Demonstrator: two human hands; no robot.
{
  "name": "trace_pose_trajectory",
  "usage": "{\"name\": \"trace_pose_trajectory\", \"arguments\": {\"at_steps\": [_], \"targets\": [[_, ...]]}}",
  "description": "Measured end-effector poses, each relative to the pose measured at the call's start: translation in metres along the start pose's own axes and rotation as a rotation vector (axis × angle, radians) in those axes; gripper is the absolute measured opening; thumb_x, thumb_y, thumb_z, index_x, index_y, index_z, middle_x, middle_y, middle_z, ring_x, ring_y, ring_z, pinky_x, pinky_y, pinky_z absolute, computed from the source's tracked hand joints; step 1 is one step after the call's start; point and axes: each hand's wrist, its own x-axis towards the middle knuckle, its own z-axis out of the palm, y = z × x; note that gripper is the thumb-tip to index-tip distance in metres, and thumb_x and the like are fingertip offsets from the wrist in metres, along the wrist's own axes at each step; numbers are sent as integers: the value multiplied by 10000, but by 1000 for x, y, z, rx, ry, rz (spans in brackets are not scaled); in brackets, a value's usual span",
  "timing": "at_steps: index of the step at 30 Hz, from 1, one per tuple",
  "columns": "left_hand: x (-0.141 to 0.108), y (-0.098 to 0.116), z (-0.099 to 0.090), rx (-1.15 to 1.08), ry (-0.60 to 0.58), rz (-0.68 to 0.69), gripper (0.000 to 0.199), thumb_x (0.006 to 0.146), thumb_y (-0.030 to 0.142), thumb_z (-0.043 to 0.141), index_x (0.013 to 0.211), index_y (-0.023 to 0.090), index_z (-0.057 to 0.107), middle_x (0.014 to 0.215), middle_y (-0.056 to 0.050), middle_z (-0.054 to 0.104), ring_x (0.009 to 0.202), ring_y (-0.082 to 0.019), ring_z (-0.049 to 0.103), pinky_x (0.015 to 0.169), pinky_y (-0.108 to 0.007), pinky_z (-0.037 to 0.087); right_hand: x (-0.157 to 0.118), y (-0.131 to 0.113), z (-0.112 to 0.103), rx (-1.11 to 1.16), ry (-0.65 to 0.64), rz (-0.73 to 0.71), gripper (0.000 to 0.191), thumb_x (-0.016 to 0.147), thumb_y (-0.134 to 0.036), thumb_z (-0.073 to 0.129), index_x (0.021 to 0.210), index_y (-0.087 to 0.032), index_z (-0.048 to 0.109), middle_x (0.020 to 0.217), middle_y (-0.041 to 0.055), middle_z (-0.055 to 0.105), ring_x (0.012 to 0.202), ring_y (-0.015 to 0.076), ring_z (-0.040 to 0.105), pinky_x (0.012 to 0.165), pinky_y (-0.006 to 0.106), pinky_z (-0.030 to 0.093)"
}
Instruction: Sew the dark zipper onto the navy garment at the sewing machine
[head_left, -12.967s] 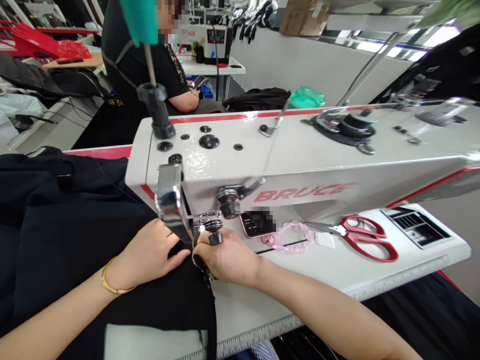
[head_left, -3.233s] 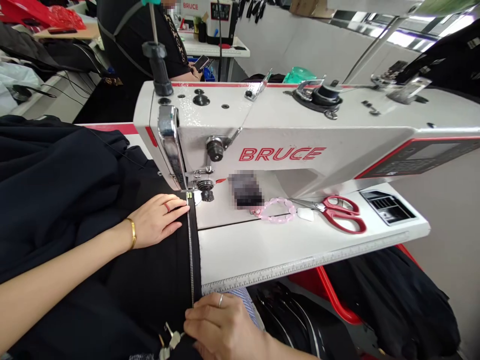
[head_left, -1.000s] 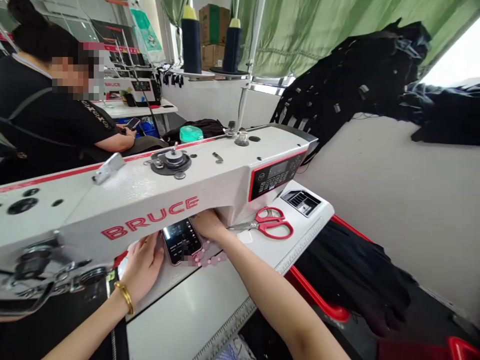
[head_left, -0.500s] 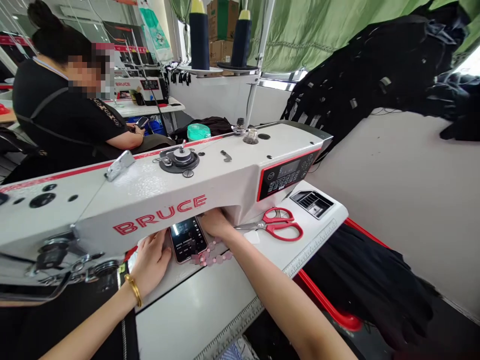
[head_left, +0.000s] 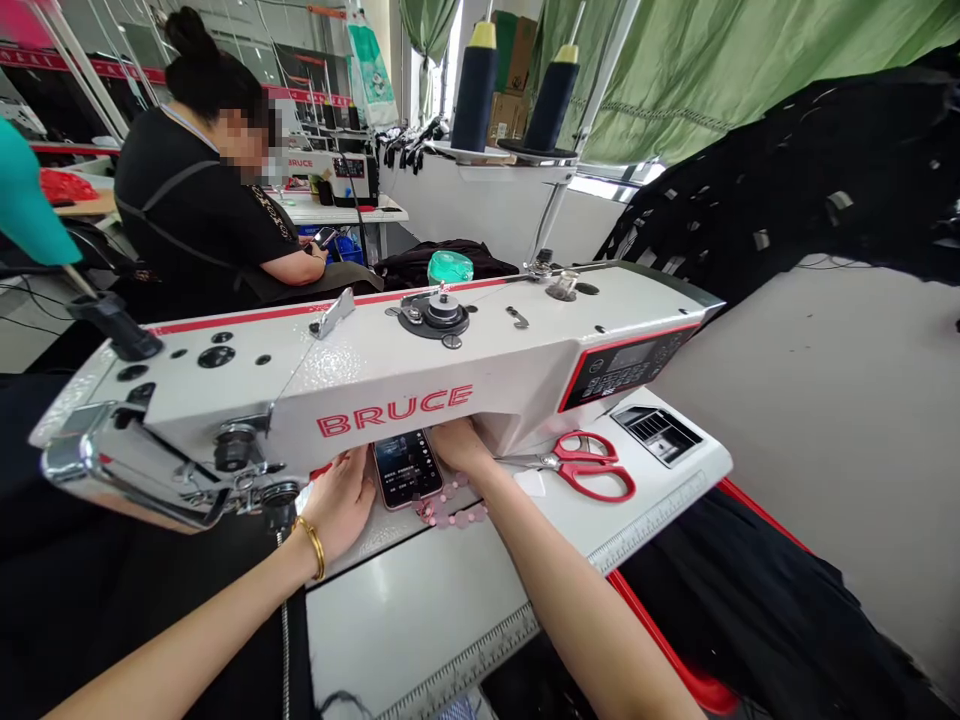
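A smartphone (head_left: 409, 478) with a lit screen lies on the bed of the white sewing machine (head_left: 390, 375), partly covered by the machine's arm. A pink beaded strap (head_left: 459, 517) hangs off its lower corner. My left hand (head_left: 343, 510), a gold bangle at its wrist, rests on the left of the phone, fingers stretched forward and their tips hidden under the arm. Close to the phone's right edge is my right hand (head_left: 459, 448); its fingers are out of sight beneath the machine arm. Red-handled scissors (head_left: 596, 468) lie to the right of it.
Black fabric (head_left: 187, 610) with a zip lies at the left. Two dark thread cones (head_left: 474, 95) stand behind the machine. A co-worker (head_left: 202, 190) sits beyond with a phone. Dark garments (head_left: 772, 590) fill a red-rimmed container at the right.
The view has swung left, so the machine and hands appear further right and the needle end shows more. Both hands stay beside the phone, with little movement.
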Motion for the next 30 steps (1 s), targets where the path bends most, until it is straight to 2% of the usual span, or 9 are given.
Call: {"name": "trace_pose_trajectory", "arguments": {"at_steps": [4,10,16,22,30], "targets": [[-1,-1,1,10,7,13,591,743,141,328,1329,149,255,1272,-118,470,1158,-276,433,942,-461,389,0,2,-1,12,-4,-29,254,724,-120,479,899,-190,649,1060,55,644,1083,242,515,950,350,361],[-1,2,-2,28,-14,-6,590,726,131,342,1314,141,291,1236,-125,493,1142,-290,439,933,-476,388,-1,2,-4,36,6,-71,327,718,-122,469,990,-213,625,1070,23,640,1082,216,513,958,337,359],[-2,2,-2,29,-18,2,569,726,112,338,1294,138,311,1196,-130,514,1149,-285,440,945,-466,375,-1,4,-2,18,-2,-57,387,646,-47,437,928,-216,642,1042,15,651,1077,222,515,964,350,355],[-2,5,-3,61,-25,2,571,726,92,347,1293,127,293,1182,-139,521,1145,-278,450,940,-454,370,3,2,-1,-9,11,-52,393,674,-17,375,894,-204,641,1009,21,662,1074,207,517,1002,351,310],[-2,5,-3,66,-41,5,574,730,85,351,1296,137,275,1179,-124,523,1146,-268,449,953,-444,345,-1,-4,-6,24,1,-63,380,659,-29,387,870,-204,650,964,12,677,1095,213,510,991,339,323]]}}
